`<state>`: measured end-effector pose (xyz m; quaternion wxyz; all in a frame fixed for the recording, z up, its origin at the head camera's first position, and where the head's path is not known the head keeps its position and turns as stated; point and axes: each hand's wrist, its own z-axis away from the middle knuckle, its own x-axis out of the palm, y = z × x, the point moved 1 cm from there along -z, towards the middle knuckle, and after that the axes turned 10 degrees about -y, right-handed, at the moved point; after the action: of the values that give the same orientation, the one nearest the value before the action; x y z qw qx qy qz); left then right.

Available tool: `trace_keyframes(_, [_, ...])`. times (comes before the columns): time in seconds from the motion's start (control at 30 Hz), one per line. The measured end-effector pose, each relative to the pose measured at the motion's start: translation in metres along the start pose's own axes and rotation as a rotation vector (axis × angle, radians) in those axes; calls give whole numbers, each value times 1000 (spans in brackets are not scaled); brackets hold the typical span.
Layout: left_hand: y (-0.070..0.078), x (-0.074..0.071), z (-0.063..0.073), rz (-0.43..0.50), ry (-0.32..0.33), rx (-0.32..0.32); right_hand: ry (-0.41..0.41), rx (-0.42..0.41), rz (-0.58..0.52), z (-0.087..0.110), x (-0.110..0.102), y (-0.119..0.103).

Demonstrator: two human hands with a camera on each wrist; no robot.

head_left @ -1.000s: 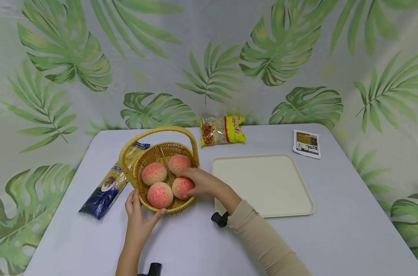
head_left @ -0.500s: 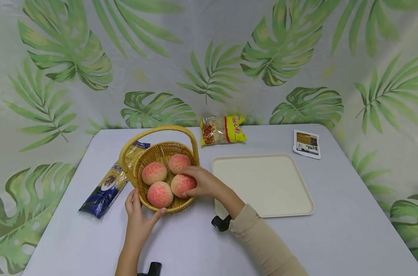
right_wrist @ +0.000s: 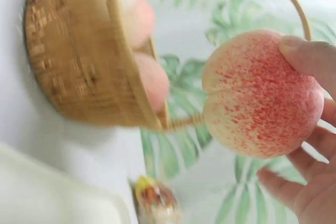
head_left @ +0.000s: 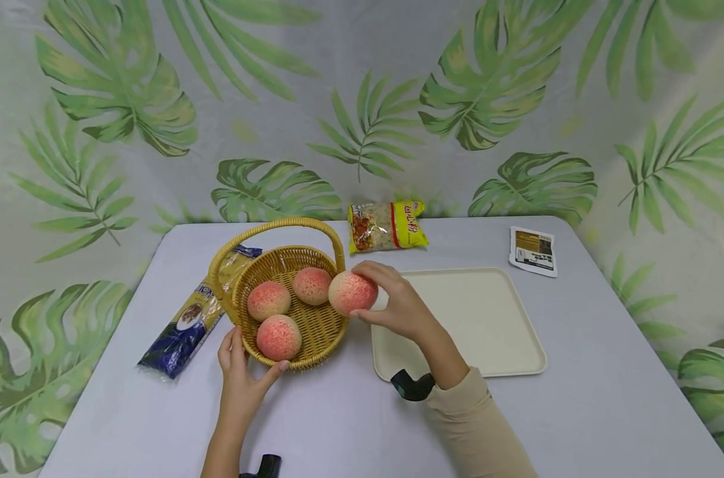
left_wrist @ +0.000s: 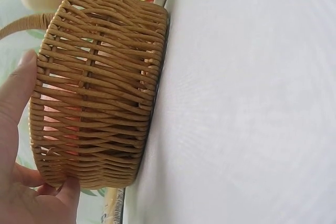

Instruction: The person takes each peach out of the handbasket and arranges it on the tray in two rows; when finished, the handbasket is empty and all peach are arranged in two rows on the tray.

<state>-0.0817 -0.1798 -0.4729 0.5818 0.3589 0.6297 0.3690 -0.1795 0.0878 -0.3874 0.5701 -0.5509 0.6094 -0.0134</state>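
My right hand (head_left: 398, 302) holds a peach (head_left: 353, 293) between thumb and fingers, above the right rim of a wicker basket (head_left: 325, 353). In the right wrist view this peach (right_wrist: 262, 95) is pink-speckled with a pale crease, and it is clear of the basket (right_wrist: 79, 51). Three more peaches sit inside; one is the front peach (head_left: 279, 337). At the basket's near left side, my left hand (head_left: 242, 378) steadies it. The left wrist view has the thumb (left_wrist: 18, 85) against the rim and fingertips (left_wrist: 70, 192) at the woven wall (left_wrist: 100, 93).
A cream tray (head_left: 469, 325) lies right of the basket. Behind stands a yellow-ended clear food bag (head_left: 388, 227), with a small white-edged pouch (head_left: 532, 251) at the far right. A long blue and gold packet (head_left: 179, 332) lies left, partly behind the basket, whose handle (head_left: 278, 226) arches up.
My right hand has lifted the front right peach out of the basket, up and to the right. My left hand and the basket have stayed in place.
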Motion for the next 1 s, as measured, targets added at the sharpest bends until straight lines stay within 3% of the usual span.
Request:
trace_keyframes(0.13, [0,0,0,4,3,3,82,47,-42,12,-13,22])
trace_keyframes(0.27, [-2,0,0,6,4,11,133,154,-76,23,-17,52])
trace_keyframes(0.6, [-2,1,0,12,0,0,152,409,-19,40,-11,104])
trace_keyframes(0.73, [-2,1,0,15,0,0,142,442,-22,43,-7,114])
trace_keyframes(1.0, [-3,0,0,16,5,4,98,413,-42,43,-4,117])
